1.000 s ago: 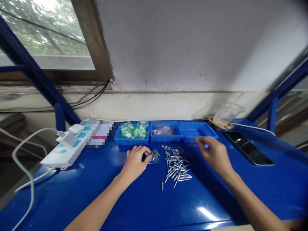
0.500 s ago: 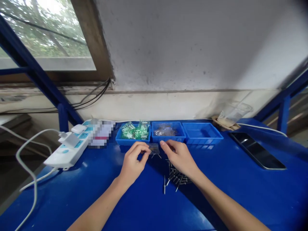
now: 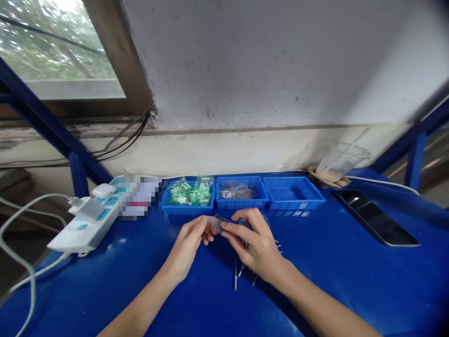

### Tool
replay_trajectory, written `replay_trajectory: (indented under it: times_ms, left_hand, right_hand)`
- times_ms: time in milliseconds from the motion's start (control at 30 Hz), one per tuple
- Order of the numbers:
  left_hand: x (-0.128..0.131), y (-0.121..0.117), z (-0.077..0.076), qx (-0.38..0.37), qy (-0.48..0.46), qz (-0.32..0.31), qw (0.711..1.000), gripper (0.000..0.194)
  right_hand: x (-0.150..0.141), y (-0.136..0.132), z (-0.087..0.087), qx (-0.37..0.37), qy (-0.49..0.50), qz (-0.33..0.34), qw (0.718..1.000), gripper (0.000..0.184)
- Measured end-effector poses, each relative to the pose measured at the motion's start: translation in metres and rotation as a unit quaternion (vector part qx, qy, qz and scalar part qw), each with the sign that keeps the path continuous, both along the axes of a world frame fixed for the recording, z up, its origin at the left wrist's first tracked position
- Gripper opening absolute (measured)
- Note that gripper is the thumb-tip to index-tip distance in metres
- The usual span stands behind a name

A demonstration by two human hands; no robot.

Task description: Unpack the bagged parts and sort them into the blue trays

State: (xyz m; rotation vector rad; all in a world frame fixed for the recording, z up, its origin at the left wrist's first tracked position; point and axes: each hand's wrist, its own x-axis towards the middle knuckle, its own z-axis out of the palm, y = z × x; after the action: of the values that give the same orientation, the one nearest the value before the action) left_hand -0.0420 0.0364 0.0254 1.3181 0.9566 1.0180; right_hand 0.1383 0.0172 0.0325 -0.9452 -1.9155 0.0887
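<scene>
My left hand (image 3: pixel 187 243) and my right hand (image 3: pixel 254 243) meet above the blue table (image 3: pixel 351 271), both pinching a small clear plastic bag (image 3: pixel 216 223) between their fingertips. Under my right hand lies a pile of metal pins (image 3: pixel 245 269), mostly hidden by the hand. Just behind stand three blue trays: the left tray (image 3: pixel 187 207) holds green-tinted small bags, the middle tray (image 3: pixel 238 202) holds clear small bags, and the right tray (image 3: pixel 294 199) looks bare.
A white power strip (image 3: pixel 82 224) with plugs and cables lies at the left. A dark phone (image 3: pixel 377 216) lies flat at the right, with a clear plastic cup (image 3: pixel 338 161) behind it. The wall rises close behind the trays.
My right hand came from the right tray over the pins to the small bag. Both hands now hold the bag, lifted off the table and nearer to me.
</scene>
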Motion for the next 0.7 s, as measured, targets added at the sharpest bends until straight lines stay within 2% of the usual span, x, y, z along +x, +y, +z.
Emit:
replay_trajectory:
  times_ms: [167, 233, 333, 433, 500, 567, 633, 700]
  left_hand:
    - [0.0, 0.002, 0.003, -0.071, -0.094, -0.015, 0.993, 0.018]
    - [0.001, 0.002, 0.003, -0.096, -0.117, -0.015, 0.988, 0.021]
    - [0.001, 0.004, 0.0, -0.087, -0.081, 0.005, 0.993, 0.023]
    - [0.0, 0.003, -0.001, -0.008, 0.026, 0.059, 0.998, 0.018]
    - [-0.001, 0.001, -0.001, 0.086, 0.1, 0.092, 0.987, 0.016]
    - [-0.001, -0.002, 0.002, 0.212, 0.167, 0.098, 0.958, 0.01]
    - [-0.001, -0.004, 0.004, 0.317, 0.212, 0.081, 0.921, 0.012]
    - [0.0, -0.005, 0.005, 0.353, 0.242, 0.054, 0.902, 0.018]
  right_hand:
    - [0.001, 0.001, -0.003, 0.033, -0.064, 0.011, 0.997, 0.03]
    - [0.001, 0.002, -0.003, 0.032, -0.077, 0.014, 0.996, 0.034]
    - [0.0, 0.001, -0.003, 0.013, -0.084, 0.015, 0.996, 0.037]
    - [-0.002, 0.0, -0.001, -0.058, -0.042, 0.009, 0.997, 0.031]
    - [-0.005, -0.001, 0.003, -0.146, 0.021, 0.007, 0.989, 0.023]
    - [-0.008, 0.0, 0.006, -0.256, 0.094, 0.008, 0.962, 0.025]
    - [-0.01, 0.003, 0.007, -0.355, 0.166, 0.013, 0.92, 0.042]
    - [-0.011, 0.005, 0.007, -0.407, 0.223, 0.015, 0.886, 0.044]
